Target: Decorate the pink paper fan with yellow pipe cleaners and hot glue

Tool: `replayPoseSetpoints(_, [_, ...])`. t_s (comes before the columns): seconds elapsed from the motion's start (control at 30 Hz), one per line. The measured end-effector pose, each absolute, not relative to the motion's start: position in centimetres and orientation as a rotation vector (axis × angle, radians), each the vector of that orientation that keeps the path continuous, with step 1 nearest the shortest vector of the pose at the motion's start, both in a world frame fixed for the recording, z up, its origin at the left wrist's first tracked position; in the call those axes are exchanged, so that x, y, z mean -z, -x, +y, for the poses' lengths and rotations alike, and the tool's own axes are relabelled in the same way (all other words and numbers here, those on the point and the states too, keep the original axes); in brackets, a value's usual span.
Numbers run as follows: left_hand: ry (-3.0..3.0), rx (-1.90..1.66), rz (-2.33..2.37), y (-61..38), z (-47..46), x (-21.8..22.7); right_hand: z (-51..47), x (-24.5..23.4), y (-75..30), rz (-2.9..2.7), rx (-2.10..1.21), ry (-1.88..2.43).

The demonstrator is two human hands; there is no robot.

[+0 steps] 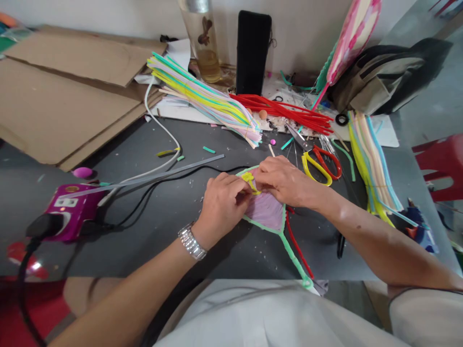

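Seemingly a craft workspace, pipe-cleaner bundles (pixel 206 99), scissors (pixel 306 147), cardboard sheets (pixel 72 96)

1. Left hand (pixel 224 205), silver watch (pixel 192 242) and all, plus right hand (pixel 284 180): fingers curled around a fuzzy yellow bit (pixel 248 177) on a mint-edged lilac panel (pixel 267 212).
2. Scissors (pixel 307 146) lie just past the right hand.
3. Purple power box (pixel 74 212) sits left on the grey table (pixel 173 197).
4. Pastel bundle (pixel 206 99) and red stems (pixel 285 112) up back.
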State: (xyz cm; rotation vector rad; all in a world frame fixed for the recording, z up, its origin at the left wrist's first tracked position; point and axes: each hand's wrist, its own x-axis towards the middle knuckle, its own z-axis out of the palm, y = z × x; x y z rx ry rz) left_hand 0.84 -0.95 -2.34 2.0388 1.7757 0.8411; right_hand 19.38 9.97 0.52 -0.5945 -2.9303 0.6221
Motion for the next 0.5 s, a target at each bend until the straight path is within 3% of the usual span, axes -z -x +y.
replayPoseSetpoints(0.5, [-2.093, -0.839, 1.767, -0.8, -0.5, 3.0, 9.9, -1.2, -18.2, -2.997, -0.613, 0.72])
